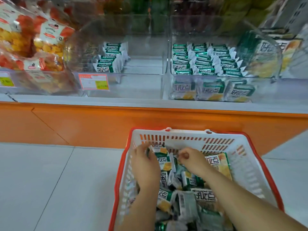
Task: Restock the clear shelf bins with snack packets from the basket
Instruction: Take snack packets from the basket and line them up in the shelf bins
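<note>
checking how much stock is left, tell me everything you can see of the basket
The basket is white slotted plastic with an orange-red rim, standing on the pale floor in front of the orange shelf base. Open-topped, it holds a loose heap of green-and-white snack packets. The left hand and right hand reach in among them; its near end is out of frame.
</note>
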